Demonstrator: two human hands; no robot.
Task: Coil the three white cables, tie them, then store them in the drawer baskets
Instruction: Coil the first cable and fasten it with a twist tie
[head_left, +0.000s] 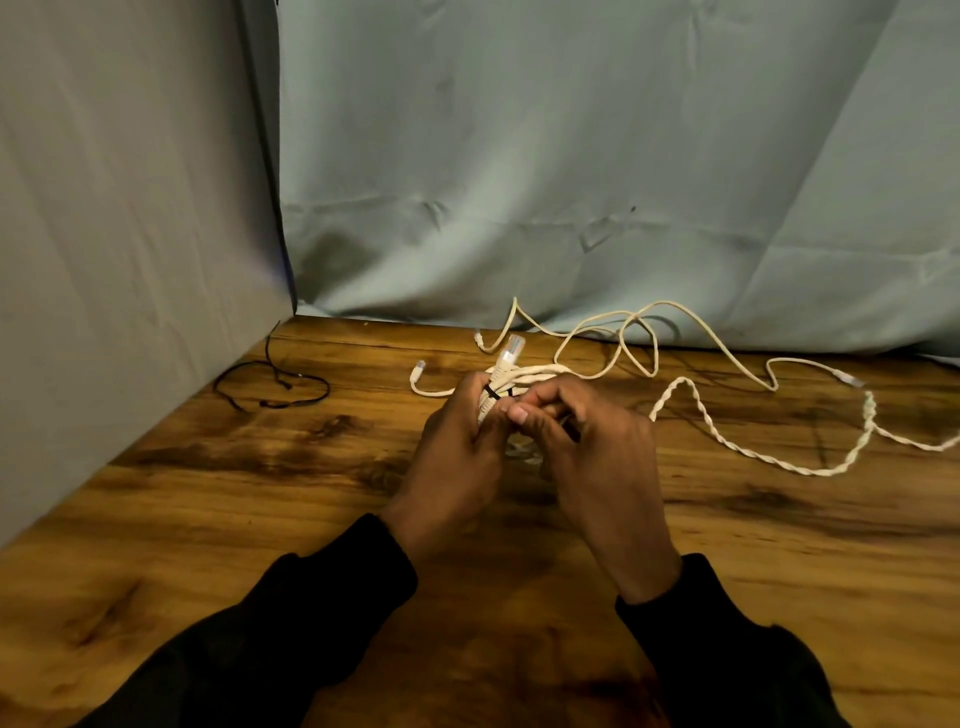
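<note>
My left hand (457, 441) and right hand (582, 431) fingers pinch the coil (524, 375) and tie (497, 396); a loose twist could let it spring open.

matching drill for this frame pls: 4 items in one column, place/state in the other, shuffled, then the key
Items:
1. coiled cable
2. black ties
3. twisted cable
4. thin cable

Place or state:
A. loose loops at the back, by the cloth backdrop
B. on the table, far left, near the wall
C. held in the left hand and right hand, a black band round it
D. uncoiled, right of the hands

Pairs: 1-C, 2-B, 3-D, 4-A
</note>
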